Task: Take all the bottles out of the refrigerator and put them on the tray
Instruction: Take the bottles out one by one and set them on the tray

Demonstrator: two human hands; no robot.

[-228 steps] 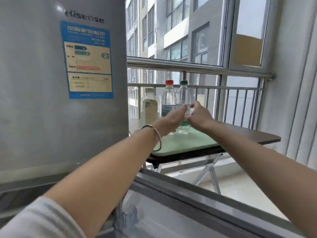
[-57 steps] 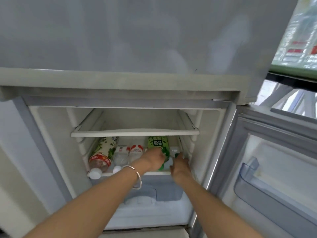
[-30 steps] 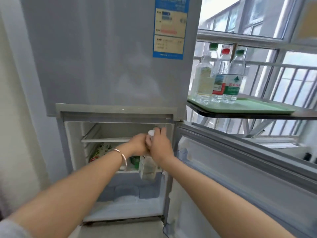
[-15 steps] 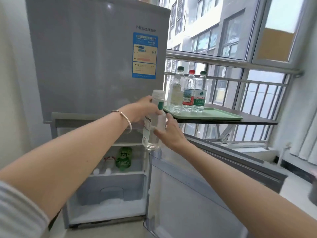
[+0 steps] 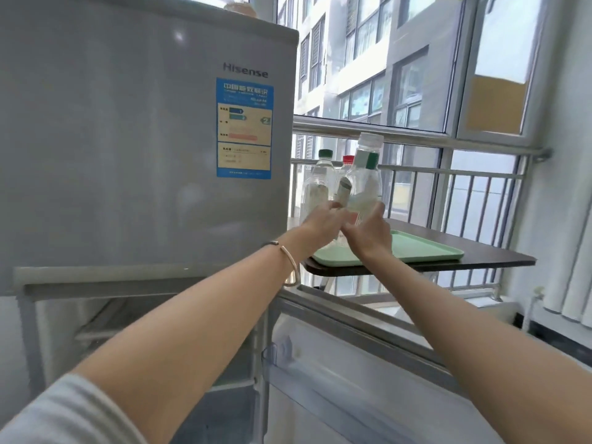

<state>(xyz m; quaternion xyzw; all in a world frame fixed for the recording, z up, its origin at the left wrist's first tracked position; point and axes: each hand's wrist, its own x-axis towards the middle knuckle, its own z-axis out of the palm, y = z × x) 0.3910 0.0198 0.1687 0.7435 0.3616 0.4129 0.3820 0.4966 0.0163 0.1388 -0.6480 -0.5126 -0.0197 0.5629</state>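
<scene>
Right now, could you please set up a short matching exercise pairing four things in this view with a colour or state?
Things:
1. held bottle
2. tray
3. energy label
4. lower refrigerator door

Descriptions:
A. blue-bordered, stuck on the upper door
B. swung open
C. pale green, lying on the dark table
D. white cap, held by both hands

Pairs: 1-D, 2-C, 3-A, 4-B

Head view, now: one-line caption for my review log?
Both hands, left and right, carry a clear white-capped plastic bottle over the mint-green tray beside the grey refrigerator.
</scene>
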